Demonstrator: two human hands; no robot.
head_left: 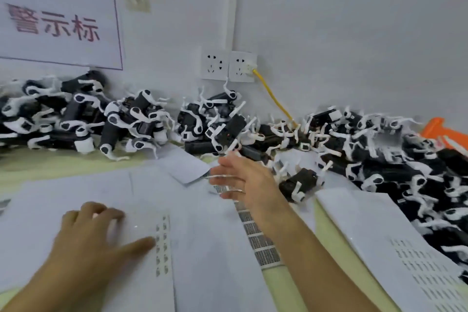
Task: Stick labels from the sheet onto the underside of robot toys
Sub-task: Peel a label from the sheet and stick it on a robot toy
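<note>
Nearest, the left hand [96, 233] rests on the label sheet [162, 243], fingers loosely curled, thumb just beside its two columns of labels. Farther out, the right hand [243, 180] hangs above the papers, fingers straight and blurred, holding nothing, near a lone toy [298, 183]. Toys [126, 119] are piled along the wall.

I see a plain white wall [354, 33] behind a pale yellow-green bench [50, 162]. A white paper sign with red characters [55, 21] hangs at left, beside two white wall sockets [229, 66]; a yellow cable [274, 99] is plugged into the right one.
</note>
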